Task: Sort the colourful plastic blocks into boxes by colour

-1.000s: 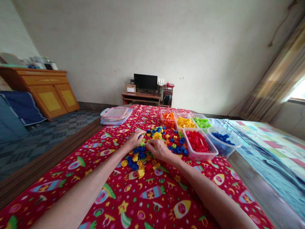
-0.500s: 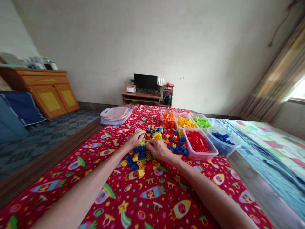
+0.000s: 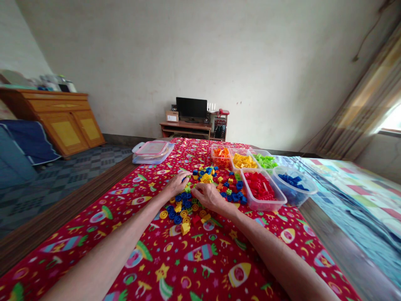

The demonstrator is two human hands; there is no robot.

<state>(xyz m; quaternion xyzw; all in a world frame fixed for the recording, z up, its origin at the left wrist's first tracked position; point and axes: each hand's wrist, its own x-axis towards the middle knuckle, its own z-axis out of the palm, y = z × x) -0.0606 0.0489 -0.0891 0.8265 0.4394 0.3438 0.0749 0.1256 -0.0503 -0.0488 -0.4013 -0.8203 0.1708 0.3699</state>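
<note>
Fingers (image 3: 199, 190) among bricks (image 3: 187, 204), well inside edges of cloth (image 3: 216, 271).

Left hand (image 3: 175, 186) and right hand (image 3: 210, 196) nearly meet, fingers (image 3: 202, 187) seemingly curled.

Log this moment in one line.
left hand: at loose pieces; right hand: at loose pieces; red bricks: in tub; lids: stacked

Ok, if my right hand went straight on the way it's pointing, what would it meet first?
Your right hand would probably meet the lime-green building bricks first, with your left hand beyond; exact depth is unclear.
</note>
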